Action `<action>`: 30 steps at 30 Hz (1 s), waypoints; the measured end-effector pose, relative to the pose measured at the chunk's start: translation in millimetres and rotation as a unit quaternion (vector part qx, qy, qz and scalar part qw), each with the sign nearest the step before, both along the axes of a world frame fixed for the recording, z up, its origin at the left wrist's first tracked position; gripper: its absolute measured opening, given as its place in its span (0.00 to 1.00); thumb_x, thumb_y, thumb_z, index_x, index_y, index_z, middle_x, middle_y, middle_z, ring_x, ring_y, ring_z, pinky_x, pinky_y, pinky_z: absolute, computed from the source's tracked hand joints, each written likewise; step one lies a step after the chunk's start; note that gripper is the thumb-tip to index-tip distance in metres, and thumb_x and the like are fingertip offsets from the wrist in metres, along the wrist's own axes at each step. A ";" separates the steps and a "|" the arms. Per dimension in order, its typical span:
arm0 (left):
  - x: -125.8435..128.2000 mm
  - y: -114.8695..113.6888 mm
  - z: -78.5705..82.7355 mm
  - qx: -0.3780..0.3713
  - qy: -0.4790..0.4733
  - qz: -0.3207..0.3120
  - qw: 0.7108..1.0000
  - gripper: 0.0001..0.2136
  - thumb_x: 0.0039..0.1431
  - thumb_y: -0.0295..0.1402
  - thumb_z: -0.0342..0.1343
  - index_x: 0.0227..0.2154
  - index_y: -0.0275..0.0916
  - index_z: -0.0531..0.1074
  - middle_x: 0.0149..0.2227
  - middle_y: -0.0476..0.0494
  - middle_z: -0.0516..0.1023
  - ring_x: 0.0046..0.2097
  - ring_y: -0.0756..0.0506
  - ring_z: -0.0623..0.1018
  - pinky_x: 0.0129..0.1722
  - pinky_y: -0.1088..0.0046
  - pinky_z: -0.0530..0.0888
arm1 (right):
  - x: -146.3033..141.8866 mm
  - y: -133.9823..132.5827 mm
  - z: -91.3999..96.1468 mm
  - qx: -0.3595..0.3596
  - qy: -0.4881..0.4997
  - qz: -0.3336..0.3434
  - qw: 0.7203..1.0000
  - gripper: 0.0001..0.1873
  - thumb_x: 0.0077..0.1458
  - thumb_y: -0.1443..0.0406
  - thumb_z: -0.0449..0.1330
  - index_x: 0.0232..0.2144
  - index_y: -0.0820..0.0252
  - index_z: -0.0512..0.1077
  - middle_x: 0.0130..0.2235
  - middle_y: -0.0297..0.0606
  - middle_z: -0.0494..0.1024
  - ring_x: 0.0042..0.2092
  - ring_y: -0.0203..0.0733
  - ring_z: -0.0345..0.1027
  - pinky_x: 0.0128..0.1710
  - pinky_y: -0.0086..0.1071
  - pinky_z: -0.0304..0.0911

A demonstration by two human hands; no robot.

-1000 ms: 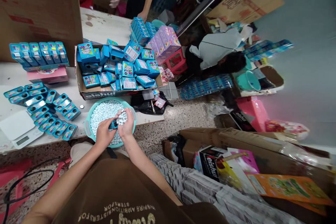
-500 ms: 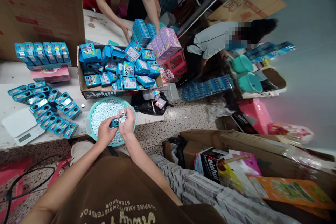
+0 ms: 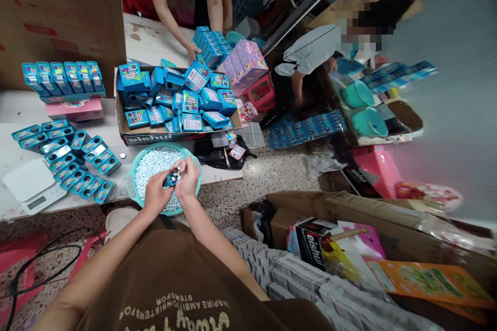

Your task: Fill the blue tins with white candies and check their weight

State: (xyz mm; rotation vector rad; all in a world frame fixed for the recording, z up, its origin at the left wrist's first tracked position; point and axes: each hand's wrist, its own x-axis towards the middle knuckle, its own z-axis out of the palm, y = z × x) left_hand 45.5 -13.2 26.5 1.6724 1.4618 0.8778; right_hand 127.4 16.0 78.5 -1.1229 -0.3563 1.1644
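Basically, left hand grasps a small blue tin over the bowl's middle; right hand, at the tin's three o'clock, is cupped around loose candies. Main risk: candies overshooting the tin's small mouth if the palm tips too fast; roundish pieces would roll. Bowl likely catches most, but it appears to jut past the table edge, so a forearm bump at six o'clock could tilt it. Bowl: round, pale teal, plastic-looking. Open tins, nine o'clock: shiny, boxy, round-holed. Carton, twelve: rectangular, printed cardboard.
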 end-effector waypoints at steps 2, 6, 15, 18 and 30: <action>0.0 0.0 0.3 0.004 0.008 -0.006 1.000 0.19 0.46 0.27 0.54 0.44 0.41 0.72 0.45 0.44 0.78 0.47 0.42 0.76 0.48 0.64 0.71 | -0.4 0.2 0.5 -0.013 -0.015 -0.004 1.000 0.24 0.54 0.53 0.53 0.14 0.57 0.55 0.18 0.30 0.65 0.24 0.33 0.62 0.31 0.31 0.62; -0.1 0.2 2.1 0.000 0.006 0.003 1.000 0.19 0.46 0.27 0.54 0.44 0.41 0.72 0.45 0.44 0.78 0.46 0.41 0.76 0.48 0.64 0.71 | -1.6 1.1 3.0 -0.016 -0.008 -0.008 1.000 0.23 0.54 0.51 0.52 0.14 0.57 0.57 0.15 0.28 0.62 0.21 0.33 0.59 0.29 0.31 0.62; -0.7 0.1 5.5 0.001 0.004 -0.002 1.000 0.18 0.45 0.27 0.54 0.43 0.40 0.72 0.44 0.43 0.78 0.46 0.41 0.76 0.48 0.63 0.71 | -5.3 -0.3 5.9 -0.030 -0.009 0.017 0.999 0.23 0.53 0.50 0.52 0.16 0.56 0.58 0.16 0.29 0.63 0.22 0.34 0.61 0.31 0.32 0.63; -1.1 0.2 5.5 0.006 0.002 -0.009 1.000 0.17 0.46 0.27 0.55 0.42 0.40 0.72 0.44 0.42 0.78 0.47 0.41 0.75 0.49 0.63 0.70 | -2.3 0.5 4.1 -0.018 0.000 0.022 1.000 0.21 0.53 0.51 0.53 0.17 0.57 0.60 0.18 0.29 0.64 0.23 0.33 0.61 0.30 0.31 0.62; -40.2 2.4 -12.3 -0.034 -0.093 0.140 0.985 0.20 0.49 0.42 0.61 0.44 0.39 0.69 0.44 0.43 0.75 0.46 0.44 0.75 0.48 0.66 0.71 | 85.5 3.8 -120.6 -0.169 -0.365 0.188 0.896 0.14 0.52 0.55 0.54 0.29 0.59 0.71 0.32 0.37 0.74 0.39 0.40 0.66 0.44 0.35 0.60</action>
